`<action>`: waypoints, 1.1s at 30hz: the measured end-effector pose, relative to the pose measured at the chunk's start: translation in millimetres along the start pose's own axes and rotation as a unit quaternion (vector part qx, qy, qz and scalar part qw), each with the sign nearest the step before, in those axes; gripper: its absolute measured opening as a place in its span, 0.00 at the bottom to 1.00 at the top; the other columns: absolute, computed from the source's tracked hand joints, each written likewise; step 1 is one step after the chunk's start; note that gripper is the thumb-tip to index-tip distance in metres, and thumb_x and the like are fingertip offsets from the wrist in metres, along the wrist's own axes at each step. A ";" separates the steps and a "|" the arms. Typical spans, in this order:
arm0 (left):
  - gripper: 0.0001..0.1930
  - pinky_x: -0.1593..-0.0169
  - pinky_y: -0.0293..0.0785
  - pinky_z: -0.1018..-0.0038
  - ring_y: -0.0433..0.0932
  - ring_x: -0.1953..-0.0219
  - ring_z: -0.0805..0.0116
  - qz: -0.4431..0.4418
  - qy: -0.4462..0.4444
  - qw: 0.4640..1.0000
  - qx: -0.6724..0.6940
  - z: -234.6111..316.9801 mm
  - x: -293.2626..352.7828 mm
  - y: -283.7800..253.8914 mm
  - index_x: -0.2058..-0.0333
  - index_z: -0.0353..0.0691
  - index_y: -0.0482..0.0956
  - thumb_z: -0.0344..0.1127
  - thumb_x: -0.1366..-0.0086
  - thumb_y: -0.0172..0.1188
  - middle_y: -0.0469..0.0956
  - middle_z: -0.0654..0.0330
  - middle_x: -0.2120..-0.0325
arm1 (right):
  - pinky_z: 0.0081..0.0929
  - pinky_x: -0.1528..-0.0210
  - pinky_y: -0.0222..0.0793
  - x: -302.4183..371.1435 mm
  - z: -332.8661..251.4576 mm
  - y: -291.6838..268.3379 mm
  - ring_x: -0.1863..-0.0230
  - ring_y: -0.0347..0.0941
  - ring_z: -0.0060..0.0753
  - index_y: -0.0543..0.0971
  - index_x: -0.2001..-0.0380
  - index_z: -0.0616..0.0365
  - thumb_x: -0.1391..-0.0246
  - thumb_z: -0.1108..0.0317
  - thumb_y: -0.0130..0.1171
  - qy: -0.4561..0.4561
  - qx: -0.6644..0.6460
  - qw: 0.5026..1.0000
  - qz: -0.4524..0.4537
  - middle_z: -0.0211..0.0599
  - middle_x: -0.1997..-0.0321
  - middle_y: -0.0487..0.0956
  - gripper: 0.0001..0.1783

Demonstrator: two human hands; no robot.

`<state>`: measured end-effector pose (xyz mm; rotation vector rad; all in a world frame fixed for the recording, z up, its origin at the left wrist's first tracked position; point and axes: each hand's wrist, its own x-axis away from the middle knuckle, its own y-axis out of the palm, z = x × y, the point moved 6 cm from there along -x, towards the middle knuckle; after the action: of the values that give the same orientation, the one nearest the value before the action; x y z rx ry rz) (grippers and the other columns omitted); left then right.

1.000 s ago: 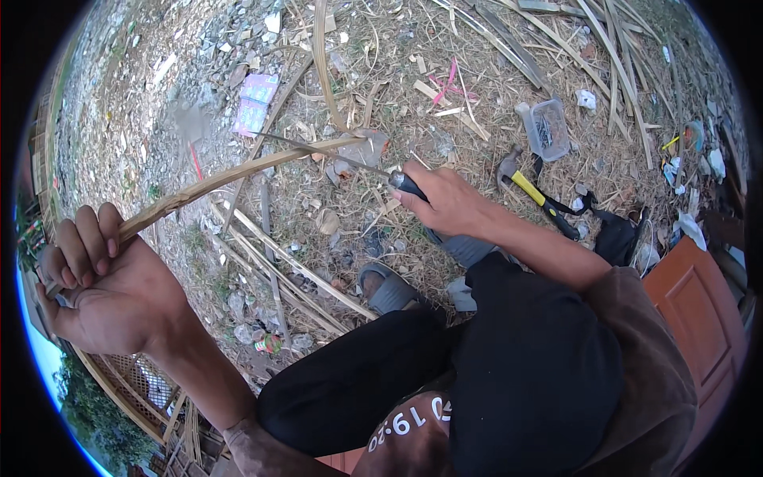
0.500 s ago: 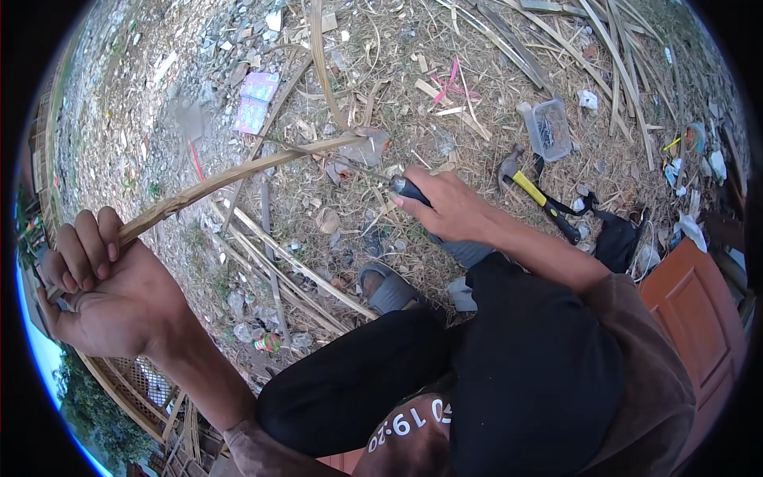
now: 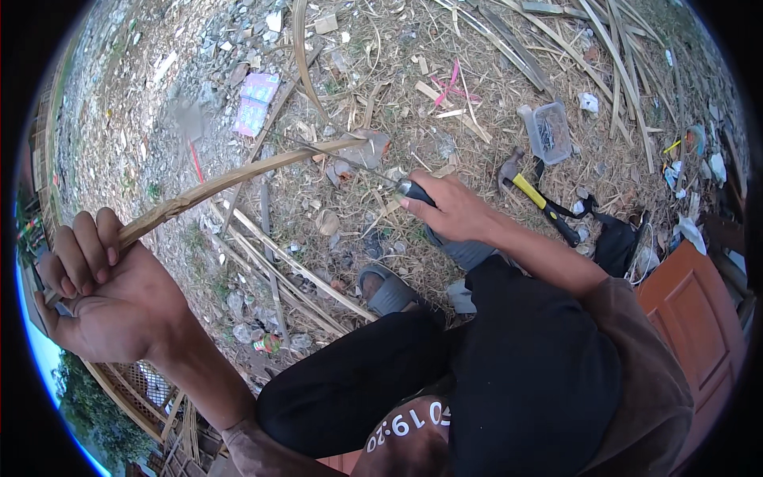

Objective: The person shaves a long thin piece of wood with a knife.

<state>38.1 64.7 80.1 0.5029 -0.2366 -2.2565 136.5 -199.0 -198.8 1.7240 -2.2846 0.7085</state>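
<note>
My left hand (image 3: 123,294) is closed round the near end of a long, slightly bent bamboo strip (image 3: 226,184). The strip slants up to the right, its far end over a grey stone (image 3: 372,143) on the ground. In my right hand (image 3: 449,208) is a knife (image 3: 413,191) with a dark handle. Its thin blade points up-left and crosses the strip close to the far end. Beyond the blade a pale curved strip (image 3: 300,56) arches toward the top edge; whether it joins the bamboo strip, I cannot tell.
A hammer (image 3: 524,184) with a yellow and black handle lies right of my right hand, near a clear plastic box (image 3: 551,133) of small dark pieces. Split strips (image 3: 274,258) lie left of my sandals (image 3: 393,292). A brown panelled board (image 3: 691,302) stands at right.
The knife and my right hand have shifted slightly right and down. The curved strip has swung left, its lower end moving away from the bamboo strip's tip. My left hand stays nearly still.
</note>
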 end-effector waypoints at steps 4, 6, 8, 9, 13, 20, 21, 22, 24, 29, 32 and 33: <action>0.14 0.72 0.48 0.76 0.48 0.80 0.76 0.008 0.007 1.000 0.005 3.6 6.2 8.2 0.81 0.50 0.56 0.42 0.38 0.45 0.53 0.70 0.85 | 0.55 0.67 0.71 -3.8 36.1 -4.8 0.71 0.77 0.63 0.70 0.64 0.66 0.42 0.61 0.51 0.082 0.189 0.977 0.063 0.59 0.77 0.77 0.15; 0.14 0.72 0.48 0.76 0.48 0.80 0.76 0.017 0.012 1.000 -0.001 5.8 6.8 7.6 0.81 0.49 0.56 0.42 0.38 0.45 0.53 0.69 0.85 | 0.54 0.67 0.72 0.0 40.9 -3.3 0.71 0.77 0.63 0.70 0.64 0.66 0.42 0.60 0.51 0.095 0.222 0.969 0.056 0.60 0.76 0.77 0.16; 0.14 0.73 0.48 0.76 0.48 0.80 0.76 0.052 0.035 0.998 -0.031 10.1 -0.4 4.1 0.81 0.49 0.56 0.42 0.38 0.45 0.53 0.69 0.85 | 0.54 0.63 0.71 -5.7 43.8 -3.3 0.69 0.76 0.64 0.71 0.64 0.66 0.42 0.59 0.51 0.086 0.192 0.976 0.064 0.61 0.74 0.77 0.17; 0.14 0.73 0.48 0.76 0.48 0.80 0.76 0.033 0.028 0.999 -0.015 6.7 -4.0 -0.2 0.81 0.49 0.57 0.42 0.39 0.45 0.52 0.69 0.86 | 0.54 0.62 0.70 -8.7 42.0 -9.9 0.68 0.76 0.64 0.71 0.63 0.66 0.42 0.58 0.51 0.091 0.167 0.980 0.059 0.61 0.74 0.77 0.18; 0.13 0.73 0.48 0.76 0.49 0.81 0.76 0.032 0.021 0.999 -0.015 -0.4 -1.7 -1.6 0.82 0.49 0.57 0.41 0.39 0.45 0.52 0.69 0.86 | 0.51 0.60 0.67 -5.7 38.6 -7.2 0.66 0.75 0.65 0.70 0.62 0.65 0.42 0.57 0.51 0.102 0.072 0.992 0.023 0.59 0.73 0.77 0.18; 0.13 0.72 0.49 0.76 0.49 0.81 0.76 -0.025 -0.002 0.999 0.022 6.1 -1.2 1.3 0.82 0.49 0.58 0.39 0.39 0.45 0.53 0.69 0.85 | 0.47 0.67 0.67 0.3 66.6 5.8 0.74 0.72 0.60 0.69 0.64 0.64 0.41 0.57 0.52 0.075 0.023 0.996 0.049 0.52 0.78 0.75 0.18; 0.13 0.72 0.50 0.76 0.50 0.81 0.76 -0.034 -0.009 0.999 0.030 5.4 -1.2 2.4 0.82 0.49 0.58 0.39 0.39 0.45 0.53 0.69 0.85 | 0.46 0.68 0.67 1.1 76.0 9.9 0.75 0.72 0.59 0.69 0.64 0.64 0.40 0.56 0.52 0.151 -0.131 0.980 0.007 0.51 0.78 0.75 0.18; 0.12 0.72 0.50 0.76 0.50 0.80 0.76 -0.032 -0.009 0.999 0.029 5.8 -0.6 -0.3 0.82 0.49 0.58 0.38 0.39 0.46 0.53 0.69 0.85 | 0.45 0.69 0.67 1.0 76.0 13.2 0.75 0.72 0.57 0.69 0.64 0.64 0.40 0.56 0.52 0.220 -0.280 0.934 -0.037 0.50 0.78 0.74 0.18; 0.12 0.71 0.51 0.76 0.50 0.80 0.76 -0.033 -0.008 0.999 0.032 5.0 -3.1 -0.9 0.81 0.48 0.59 0.38 0.39 0.46 0.54 0.69 0.84 | 0.43 0.71 0.66 3.7 62.4 6.0 0.77 0.72 0.55 0.69 0.64 0.63 0.40 0.56 0.52 0.257 -0.356 0.897 -0.054 0.48 0.79 0.74 0.18; 0.12 0.71 0.51 0.76 0.51 0.80 0.76 -0.030 -0.009 0.999 0.026 5.3 -4.6 -9.6 0.81 0.48 0.59 0.38 0.40 0.47 0.54 0.69 0.84 | 0.41 0.73 0.64 0.0 -8.4 -21.5 0.79 0.71 0.53 0.69 0.63 0.62 0.39 0.56 0.52 -0.020 -0.034 0.998 0.050 0.48 0.80 0.72 0.18; 0.12 0.71 0.51 0.76 0.50 0.80 0.76 -0.025 -0.010 0.999 0.029 6.4 -3.3 -12.7 0.81 0.48 0.59 0.38 0.40 0.47 0.54 0.69 0.84 | 0.39 0.73 0.62 7.6 -30.8 -25.3 0.80 0.69 0.44 0.68 0.64 0.63 0.38 0.52 0.53 -0.096 -0.040 0.990 0.093 0.44 0.83 0.69 0.21; 0.12 0.71 0.51 0.76 0.50 0.80 0.76 -0.023 -0.010 0.999 0.031 6.6 -2.3 -13.7 0.81 0.48 0.59 0.38 0.40 0.47 0.54 0.69 0.84 | 0.41 0.72 0.63 6.7 -23.9 -21.0 0.79 0.70 0.47 0.68 0.64 0.63 0.39 0.53 0.53 -0.079 -0.032 0.992 0.090 0.45 0.82 0.70 0.20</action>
<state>27.5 75.6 82.3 0.5231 -0.3077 -2.3065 151.2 -197.6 -169.8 1.6134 -2.5655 0.5402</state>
